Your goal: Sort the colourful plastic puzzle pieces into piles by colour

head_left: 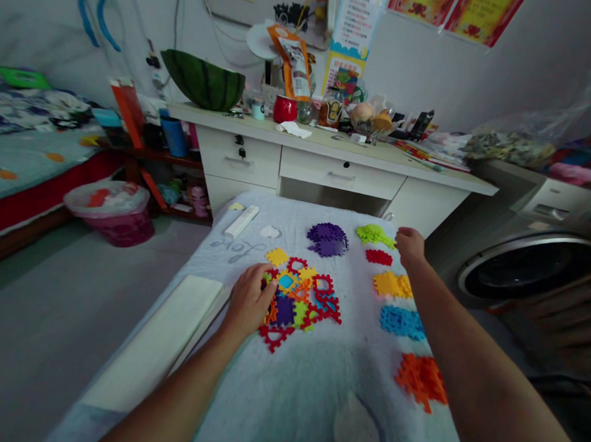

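Note:
My left hand lies at the left edge of a mixed pile of interlocking plastic tiles in red, yellow, purple, orange, blue and lime. Its thumb and fingers are apart and touch the pile. On the far right of the cloth, my right hand is closed beside the lime green tiles; what its fingers hold is hidden. Below that hand run separate piles of red tiles, yellow tiles, blue tiles and orange tiles. Purple tiles form a pile near the back.
A pale cloth covers the work surface. A white box and a small white stick-like box lie on its left. Behind stands a white desk with a cut watermelon and jars. A washing machine is at right.

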Available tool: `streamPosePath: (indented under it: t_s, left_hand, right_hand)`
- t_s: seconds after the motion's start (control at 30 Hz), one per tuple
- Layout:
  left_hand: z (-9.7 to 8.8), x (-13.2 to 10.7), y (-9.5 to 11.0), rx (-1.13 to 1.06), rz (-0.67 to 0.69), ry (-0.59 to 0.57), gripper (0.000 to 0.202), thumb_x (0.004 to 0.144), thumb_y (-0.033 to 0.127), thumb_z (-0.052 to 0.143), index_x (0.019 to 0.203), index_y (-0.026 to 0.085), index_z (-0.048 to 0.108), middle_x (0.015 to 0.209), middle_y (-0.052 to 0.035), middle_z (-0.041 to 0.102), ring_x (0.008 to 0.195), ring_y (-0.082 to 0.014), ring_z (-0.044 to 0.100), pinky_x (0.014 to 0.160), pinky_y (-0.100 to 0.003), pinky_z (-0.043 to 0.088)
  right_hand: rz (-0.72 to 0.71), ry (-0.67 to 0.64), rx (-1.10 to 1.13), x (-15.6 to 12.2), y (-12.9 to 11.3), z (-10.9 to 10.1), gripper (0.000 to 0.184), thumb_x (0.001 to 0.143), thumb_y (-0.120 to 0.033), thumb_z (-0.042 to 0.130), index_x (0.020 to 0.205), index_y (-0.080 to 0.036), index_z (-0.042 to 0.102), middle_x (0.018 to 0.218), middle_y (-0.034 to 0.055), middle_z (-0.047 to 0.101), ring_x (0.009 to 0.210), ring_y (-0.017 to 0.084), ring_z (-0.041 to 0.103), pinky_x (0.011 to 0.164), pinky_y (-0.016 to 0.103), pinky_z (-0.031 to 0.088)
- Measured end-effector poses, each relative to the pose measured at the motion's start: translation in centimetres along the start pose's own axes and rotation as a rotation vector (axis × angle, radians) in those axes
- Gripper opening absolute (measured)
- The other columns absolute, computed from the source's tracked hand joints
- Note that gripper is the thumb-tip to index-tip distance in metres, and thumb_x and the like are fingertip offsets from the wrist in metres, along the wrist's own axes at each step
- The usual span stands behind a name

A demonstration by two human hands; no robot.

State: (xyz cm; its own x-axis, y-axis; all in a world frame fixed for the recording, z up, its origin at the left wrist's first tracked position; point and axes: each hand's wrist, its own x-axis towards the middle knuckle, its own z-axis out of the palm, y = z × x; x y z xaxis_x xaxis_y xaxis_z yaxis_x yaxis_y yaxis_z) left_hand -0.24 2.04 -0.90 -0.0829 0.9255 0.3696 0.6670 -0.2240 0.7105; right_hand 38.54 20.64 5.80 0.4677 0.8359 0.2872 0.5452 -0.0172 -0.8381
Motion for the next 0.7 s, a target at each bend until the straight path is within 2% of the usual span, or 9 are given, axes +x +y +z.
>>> streamPosePath:
  t_s: [0.03, 0.07, 0.13, 0.23, 0.3, 0.4, 0.47, 0.57, 0.7]
  left_hand:
    - [0.1, 0.0, -0.1, -0.021, -0.011, 0.016, 0.032, 0.089, 0.03, 0.045, 0.118, 0.019, 0.055, 0.12, -0.0094, 0.06, 0.116, -0.0246, 0.054, 0.103, -0.045, 0.042]
    - [0.1, 0.0, -0.2, -0.042, -0.02, 0.032, 0.033, 0.088, 0.028, 0.045, 0.119, 0.019, 0.054, 0.121, -0.0096, 0.059, 0.117, -0.0242, 0.053, 0.104, -0.044, 0.041]
    - [0.3, 0.0, -0.4, -0.085, -0.031, 0.058, 0.036, 0.086, 0.024, 0.045, 0.12, 0.02, 0.053, 0.123, -0.0095, 0.057, 0.12, -0.0236, 0.052, 0.106, -0.044, 0.04]
    - [0.2, 0.1, -0.6, -0.142, -0.058, 0.087, 0.041, 0.083, 0.019, 0.044, 0.123, 0.02, 0.051, 0.126, -0.0094, 0.055, 0.123, -0.023, 0.05, 0.109, -0.045, 0.039]
    - [0.1, 0.2, -0.6, -0.175, -0.091, 0.099, 0.045, 0.081, 0.016, 0.044, 0.125, 0.02, 0.05, 0.127, -0.0098, 0.054, 0.125, -0.0231, 0.049, 0.11, -0.046, 0.038]
    - [0.1, 0.3, -0.6, -0.216, -0.14, 0.115, 0.05, 0.077, 0.012, 0.043, 0.126, 0.021, 0.049, 0.129, -0.01, 0.053, 0.126, -0.0241, 0.049, 0.11, -0.048, 0.038]
    - [0.1, 0.3, -0.6, -0.237, -0.161, 0.124, 0.052, 0.075, 0.01, 0.044, 0.126, 0.022, 0.048, 0.129, -0.0097, 0.053, 0.127, -0.0247, 0.049, 0.11, -0.049, 0.038]
    - [0.1, 0.4, -0.6, -0.252, -0.178, 0.123, 0.054, 0.074, 0.009, 0.044, 0.127, 0.021, 0.048, 0.13, -0.0102, 0.052, 0.127, -0.0248, 0.049, 0.111, -0.049, 0.038]
    - [0.2, 0.4, -0.7, -0.24, -0.183, 0.112, 0.054, 0.075, 0.009, 0.044, 0.128, 0.02, 0.047, 0.132, -0.0114, 0.052, 0.128, -0.0249, 0.048, 0.113, -0.048, 0.036]
  right_hand:
    - [0.008, -0.023, 0.042, -0.7, -1.2, 0.8, 0.025, 0.069, -0.021, 0.058, 0.093, -0.014, 0.063, 0.076, 0.0034, 0.064, 0.06, 0.013, 0.058, 0.053, 0.024, 0.048]
    - [0.001, -0.105, 0.102, -1.7, -2.5, 1.7, 0.025, 0.069, -0.022, 0.059, 0.093, -0.015, 0.062, 0.077, 0.0029, 0.064, 0.06, 0.012, 0.058, 0.054, 0.024, 0.048]
    - [-0.108, -0.366, 0.151, -4.4, -5.2, 3.9, 0.024, 0.071, -0.024, 0.061, 0.093, -0.016, 0.062, 0.076, 0.0018, 0.065, 0.061, 0.012, 0.059, 0.055, 0.024, 0.047]
    - [-0.377, -0.733, 0.013, -9.7, -8.8, 7.5, 0.017, 0.074, -0.024, 0.062, 0.089, -0.016, 0.065, 0.074, 0.0004, 0.066, 0.065, 0.013, 0.06, 0.062, 0.024, 0.047]
    - [-0.574, -0.905, -0.142, -13.3, -10.6, 9.8, 0.017, 0.078, -0.019, 0.059, 0.092, -0.016, 0.067, 0.084, 0.0027, 0.069, 0.077, 0.014, 0.063, 0.072, 0.025, 0.048]
    - [-0.698, -0.93, -0.379, -17.3, -12.3, 12.8, 0.026, 0.08, -0.019, 0.06, 0.105, -0.015, 0.067, 0.107, 0.009, 0.069, 0.096, 0.018, 0.063, 0.086, 0.028, 0.046]
    - [-0.665, -0.883, -0.503, -19.1, -13.0, 14.3, 0.036, 0.081, -0.029, 0.063, 0.114, -0.014, 0.063, 0.114, 0.0134, 0.066, 0.103, 0.023, 0.061, 0.091, 0.033, 0.045]
    - [-0.563, -0.788, -0.627, -20.5, -13.5, 15.8, 0.05, 0.08, -0.046, 0.065, 0.119, -0.015, 0.058, 0.118, 0.0178, 0.061, 0.106, 0.029, 0.059, 0.09, 0.041, 0.046]
    - [-0.525, -0.741, -0.679, -21.1, -13.9, 16.2, 0.051, 0.078, -0.041, 0.066, 0.121, -0.017, 0.056, 0.119, 0.0173, 0.059, 0.107, 0.031, 0.057, 0.089, 0.043, 0.046]
